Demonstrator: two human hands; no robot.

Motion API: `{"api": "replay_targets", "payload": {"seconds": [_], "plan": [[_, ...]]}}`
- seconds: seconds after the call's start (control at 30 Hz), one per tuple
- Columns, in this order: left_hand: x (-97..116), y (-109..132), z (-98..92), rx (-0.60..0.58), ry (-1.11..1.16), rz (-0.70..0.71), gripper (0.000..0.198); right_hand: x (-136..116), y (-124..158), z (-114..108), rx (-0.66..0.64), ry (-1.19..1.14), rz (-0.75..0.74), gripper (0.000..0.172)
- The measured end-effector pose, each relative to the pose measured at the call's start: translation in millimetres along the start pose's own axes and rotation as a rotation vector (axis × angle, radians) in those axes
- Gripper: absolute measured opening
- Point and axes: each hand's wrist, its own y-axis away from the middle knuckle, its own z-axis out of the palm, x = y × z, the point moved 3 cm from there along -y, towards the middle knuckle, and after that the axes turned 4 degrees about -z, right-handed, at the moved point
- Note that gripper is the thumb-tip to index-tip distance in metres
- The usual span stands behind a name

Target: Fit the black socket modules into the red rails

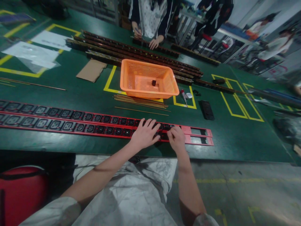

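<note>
Two long red power strips (108, 135) with rows of black sockets lie side by side along the table's near edge. My left hand (144, 133) rests on them, palm down with fingers spread, over sockets toward the right part. Just right of it, my right hand (176, 137) is closed with its fingers pressed together against the strips. Whatever its fingers may hold is hidden. Right of that hand, the strips' red ends (199, 135) show rectangular cut-outs. Beyond the strips stands an orange basket (172, 83) with a small black part (153, 83) inside.
Thin brass-coloured rods (141, 102) lie before the basket. A screwdriver (183, 96), a white round item (188, 96) and a black flat object (207, 110) are to the right. Long dark strips (141, 56), cardboard (91, 70) and papers (30, 51) lie farther back. A co-worker's hands (154, 43) are opposite.
</note>
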Motion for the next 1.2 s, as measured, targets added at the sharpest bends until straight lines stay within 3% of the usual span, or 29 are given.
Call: {"api": "replay_targets", "payload": {"seconds": [0.4, 0.73, 1.07, 1.2], "plan": [[0, 0, 0.6, -0.012, -0.008, 0.0, 0.054, -2, 3, -1, 0.012, 0.018, 0.015, 0.042], [0, -1, -0.1, -0.018, -0.02, 0.0, 0.054, -1, 14, 1, 0.171, -0.027, 0.086, 0.048], [1, 0, 0.6, -0.024, -0.017, -0.002, 0.053, 3, 15, 3, 0.133, -0.017, 0.136, 0.046], [1, -1, 0.7, -0.023, -0.022, 0.0, 0.053, 7, 15, 1, 0.062, -0.009, 0.124, 0.042]]}}
